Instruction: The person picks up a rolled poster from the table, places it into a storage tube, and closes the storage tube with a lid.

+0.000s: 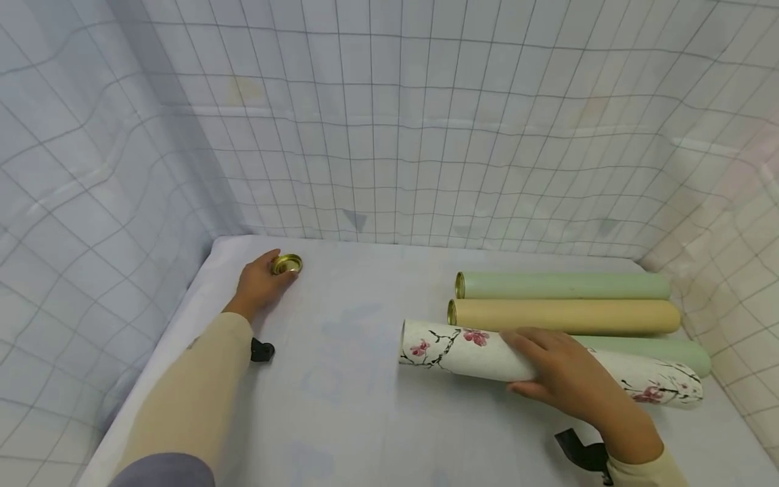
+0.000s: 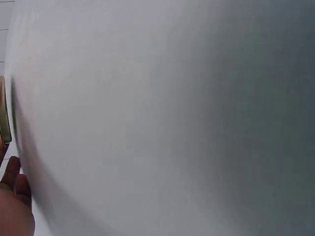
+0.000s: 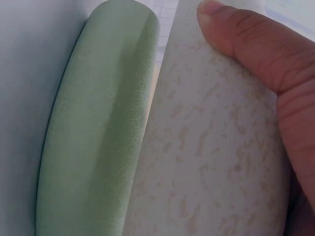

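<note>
My left hand [image 1: 260, 284] pinches a small round gold lid [image 1: 287, 264] between thumb and fingers, close over the white table at the far left. In the left wrist view only the fingers [image 2: 11, 172] and a sliver of the lid [image 2: 5, 115] show at the left edge. A white cardboard tube [image 1: 465, 352] printed with pink blossoms and dark branches lies in the grip of my right hand [image 1: 562, 372], tilted slightly down to the right. The right wrist view shows the thumb [image 3: 246, 39] laid along this tube, beside a pale green tube [image 3: 98, 123].
Behind the blossom tube, a yellow tube [image 1: 560, 316] and a green tube [image 1: 566, 285] lie side by side with gold-rimmed left ends. Another green tube [image 1: 663, 352] is partly covered by the blossom tube. Grid-patterned cloth walls [image 1: 389, 135] enclose the table [image 1: 341, 406].
</note>
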A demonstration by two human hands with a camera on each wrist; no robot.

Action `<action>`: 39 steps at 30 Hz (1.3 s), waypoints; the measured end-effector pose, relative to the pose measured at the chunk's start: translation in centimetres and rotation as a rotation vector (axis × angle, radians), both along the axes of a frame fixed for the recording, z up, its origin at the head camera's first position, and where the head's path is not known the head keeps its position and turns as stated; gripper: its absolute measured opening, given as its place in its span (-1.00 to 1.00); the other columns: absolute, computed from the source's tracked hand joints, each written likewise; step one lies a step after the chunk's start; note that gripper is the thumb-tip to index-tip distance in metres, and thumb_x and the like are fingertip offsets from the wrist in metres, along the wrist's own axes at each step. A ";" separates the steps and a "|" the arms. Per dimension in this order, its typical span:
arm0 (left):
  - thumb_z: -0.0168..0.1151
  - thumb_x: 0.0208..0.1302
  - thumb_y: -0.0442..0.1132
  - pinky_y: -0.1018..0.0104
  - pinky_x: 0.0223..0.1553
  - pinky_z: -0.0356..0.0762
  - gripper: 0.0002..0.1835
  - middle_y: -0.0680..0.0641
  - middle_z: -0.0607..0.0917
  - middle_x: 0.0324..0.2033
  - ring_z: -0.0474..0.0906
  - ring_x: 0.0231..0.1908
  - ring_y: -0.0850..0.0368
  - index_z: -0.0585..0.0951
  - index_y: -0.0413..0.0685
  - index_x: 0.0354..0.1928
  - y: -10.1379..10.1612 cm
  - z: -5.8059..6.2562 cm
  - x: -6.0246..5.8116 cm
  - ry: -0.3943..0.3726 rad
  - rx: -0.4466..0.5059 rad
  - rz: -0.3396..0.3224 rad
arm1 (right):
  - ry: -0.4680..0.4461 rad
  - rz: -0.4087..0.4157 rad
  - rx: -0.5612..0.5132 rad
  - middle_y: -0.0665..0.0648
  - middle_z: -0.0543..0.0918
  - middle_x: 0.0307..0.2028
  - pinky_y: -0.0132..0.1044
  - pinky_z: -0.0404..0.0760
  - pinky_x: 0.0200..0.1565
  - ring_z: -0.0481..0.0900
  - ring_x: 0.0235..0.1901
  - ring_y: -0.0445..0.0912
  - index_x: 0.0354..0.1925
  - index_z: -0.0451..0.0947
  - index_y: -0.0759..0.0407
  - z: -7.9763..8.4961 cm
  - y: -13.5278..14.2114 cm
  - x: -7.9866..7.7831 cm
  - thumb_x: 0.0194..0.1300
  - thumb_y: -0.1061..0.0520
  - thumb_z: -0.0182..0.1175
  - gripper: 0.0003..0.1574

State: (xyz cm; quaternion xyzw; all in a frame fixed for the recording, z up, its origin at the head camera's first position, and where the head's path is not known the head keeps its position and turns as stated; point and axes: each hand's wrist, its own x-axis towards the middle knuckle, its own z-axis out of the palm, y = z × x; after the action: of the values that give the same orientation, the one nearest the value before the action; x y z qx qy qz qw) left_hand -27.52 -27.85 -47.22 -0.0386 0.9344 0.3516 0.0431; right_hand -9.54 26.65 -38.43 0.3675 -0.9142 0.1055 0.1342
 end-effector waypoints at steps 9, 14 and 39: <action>0.37 0.28 -0.05 -0.20 0.35 0.15 -0.11 -0.35 0.28 0.34 0.17 0.36 -0.31 0.18 -0.31 0.48 0.8 2.8 0.8 0.022 -0.022 -0.185 | 0.000 0.008 0.003 0.11 0.64 -0.03 0.04 0.61 -0.09 0.63 -0.10 0.05 0.19 0.54 0.18 0.2 -0.5 -0.1 -0.05 -0.27 0.52 -0.07; 0.47 0.18 -0.12 -0.14 0.20 0.36 -0.11 -0.31 0.33 0.19 0.33 0.18 -0.24 0.26 -0.33 0.44 2.4 4.2 1.9 0.106 0.040 -0.237 | -0.003 0.011 -0.001 0.11 0.64 -0.03 0.05 0.62 -0.09 0.64 -0.10 0.05 0.18 0.55 0.18 0.3 -0.8 0.0 -0.08 -0.23 0.55 -0.07; 0.65 -0.10 -0.06 0.08 -0.23 0.46 -0.37 0.14 0.54 -0.11 0.40 -0.15 0.14 0.54 0.10 0.05 8.1 8.0 8.5 0.333 0.240 -0.565 | 0.002 0.045 -0.005 0.15 0.64 -0.02 0.06 0.61 -0.06 0.64 -0.08 0.08 0.21 0.52 0.18 0.6 -2.0 -0.4 0.06 -0.35 0.42 -0.07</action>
State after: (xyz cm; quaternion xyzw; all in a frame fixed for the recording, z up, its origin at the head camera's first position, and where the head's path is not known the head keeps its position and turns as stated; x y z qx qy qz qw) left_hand -19.05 -19.71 -39.22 0.2849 0.8544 0.4344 -0.0102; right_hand -9.94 24.67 -37.81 0.3879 -0.9052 0.1104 0.1337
